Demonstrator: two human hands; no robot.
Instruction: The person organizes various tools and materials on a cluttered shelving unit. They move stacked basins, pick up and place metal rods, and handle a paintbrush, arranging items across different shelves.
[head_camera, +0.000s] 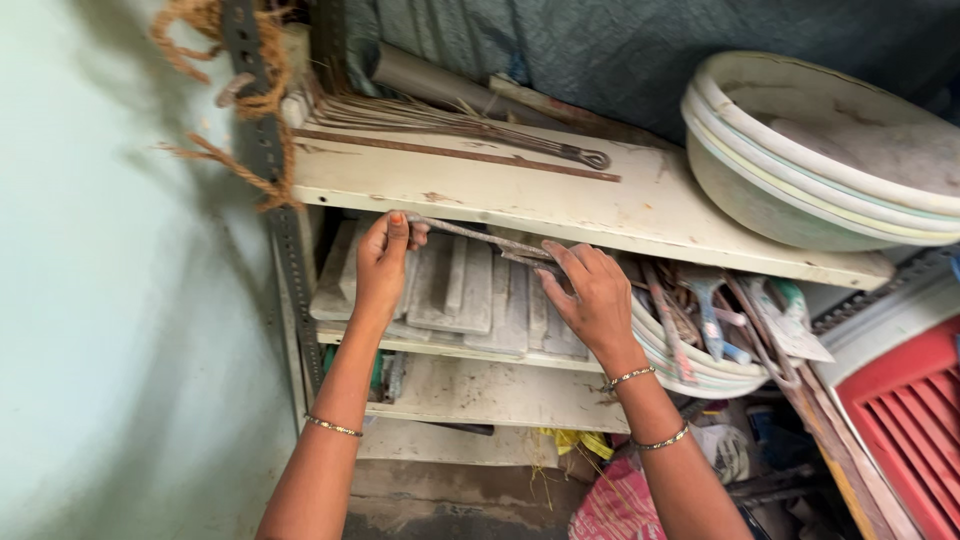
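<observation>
My left hand (384, 262) grips one end of a thin rusty metal rod (478, 238) just under the front edge of the upper white shelf (640, 205). Farther right, my right hand (593, 292) is closed on the same rod. The rod runs slanted between the two hands, in front of several grey flat slabs (470, 295) stacked on the middle shelf. Both wrists wear thin bangles.
On the upper shelf lie a bundle of thin rods (450, 120), a rusty flat bar (455, 153) and stacked pale basins (830, 150). A bowl of hand tools (705, 330) stands at the right of the middle shelf. A red slatted crate (905, 415) is at right, frayed rope (235, 100) hangs on the slotted post, and a pale wall is at left.
</observation>
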